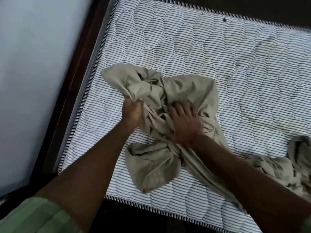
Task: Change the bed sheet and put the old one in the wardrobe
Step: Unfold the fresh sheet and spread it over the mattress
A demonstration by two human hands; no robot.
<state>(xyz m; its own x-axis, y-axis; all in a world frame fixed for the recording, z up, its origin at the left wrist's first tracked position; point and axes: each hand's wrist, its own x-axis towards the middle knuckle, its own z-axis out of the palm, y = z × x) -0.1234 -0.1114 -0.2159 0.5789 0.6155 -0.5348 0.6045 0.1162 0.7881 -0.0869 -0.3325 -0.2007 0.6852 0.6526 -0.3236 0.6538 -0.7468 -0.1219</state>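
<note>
A crumpled beige bed sheet (188, 91) lies bunched on the bare mattress (218, 47), which is white with thin dark stripes and quilted waves. My left hand (132, 111) grips a gathered fold at the bundle's left side. My right hand (185, 123) lies on top of the bundle with its fingers spread, their tips sunk into the cloth. A trailing part of the sheet runs under my right forearm toward the lower right, where more beige cloth is heaped at the frame's edge.
A dark wooden bed frame (70, 91) borders the mattress on the left and along the near edge. A pale wall (33, 64) stands to the left of it. A small dark spot (224, 19) marks the mattress near its far edge.
</note>
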